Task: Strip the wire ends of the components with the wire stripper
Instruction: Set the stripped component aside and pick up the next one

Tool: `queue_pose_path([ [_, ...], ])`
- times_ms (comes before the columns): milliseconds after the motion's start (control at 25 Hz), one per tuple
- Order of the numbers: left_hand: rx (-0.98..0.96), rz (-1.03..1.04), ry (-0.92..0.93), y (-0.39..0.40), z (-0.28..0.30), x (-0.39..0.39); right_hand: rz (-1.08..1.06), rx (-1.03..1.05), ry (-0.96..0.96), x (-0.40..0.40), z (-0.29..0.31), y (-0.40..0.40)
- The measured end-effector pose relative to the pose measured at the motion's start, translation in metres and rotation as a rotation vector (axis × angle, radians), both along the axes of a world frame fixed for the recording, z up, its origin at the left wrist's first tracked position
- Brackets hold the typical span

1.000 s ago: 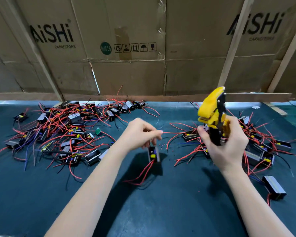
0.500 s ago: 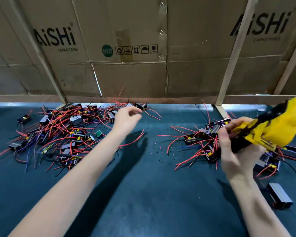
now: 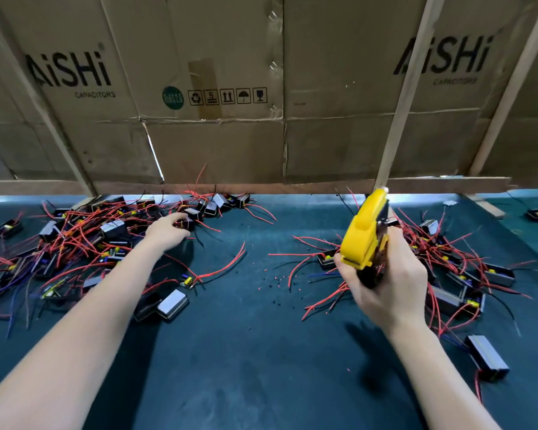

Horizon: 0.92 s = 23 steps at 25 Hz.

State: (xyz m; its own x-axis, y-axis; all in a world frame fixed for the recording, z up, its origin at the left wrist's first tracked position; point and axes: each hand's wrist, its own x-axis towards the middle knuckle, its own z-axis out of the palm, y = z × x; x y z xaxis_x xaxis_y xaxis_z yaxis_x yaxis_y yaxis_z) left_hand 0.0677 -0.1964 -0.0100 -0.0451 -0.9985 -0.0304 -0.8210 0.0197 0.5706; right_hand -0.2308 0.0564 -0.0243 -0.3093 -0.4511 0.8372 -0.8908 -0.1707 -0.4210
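- Right hand [image 3: 389,283] clenched round the black handles of the stripper [image 3: 365,235], yellow head tilted up and away, raised above the mat [image 3: 246,352].
- Left hand [image 3: 168,229] reaching out over the far edge of the left pile [image 3: 75,243], well left of the stripper; fingertips touching a black component [image 3: 187,222] there; cannot tell whether gripped or merely touched.
- Left pile: many small black components tangled with red, black and blue wires, spread from the hand toward the mat's left edge.
- Right pile [image 3: 448,268]: same sort of components and red wires, directly behind and right of the stripper.
- Silver-faced component [image 3: 173,304] lying alone just beside the left forearm, at the near edge of the left pile.
- Lone black component [image 3: 486,356] right of the right forearm, nearer than the right pile.
- Tiny red and black scraps [image 3: 274,282] scattered on the mat between the piles, left of the stripper.
- Cardboard [image 3: 215,135] printed "AiSHi CAPACITORS" standing along the mat's far edge, pale wooden strips [image 3: 398,119] leaning across it behind the stripper.
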Motion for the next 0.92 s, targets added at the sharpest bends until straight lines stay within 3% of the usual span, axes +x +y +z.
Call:
queue_pose_path([
  [160,0.076,-0.117,0.008,-0.009,-0.014,0.012,-0.045,0.068,0.01,0.0,-0.005,0.001],
  [320,-0.173,-0.048,-0.344,-0.012,-0.011,0.004,-0.067,0.092,0.007,-0.005,0.0,0.0],
  [440,-0.158,-0.118,-0.475,-0.012,-0.015,0.001,-0.083,0.098,-0.004,-0.004,-0.001,-0.001],
  [680,-0.229,-0.093,-0.282,-0.01,-0.01,-0.013,-0.099,0.099,0.009,-0.011,-0.001,0.001],
  [920,-0.23,-0.021,-0.314,0.004,-0.018,-0.017,-0.101,0.13,0.017,-0.006,-0.005,0.001],
])
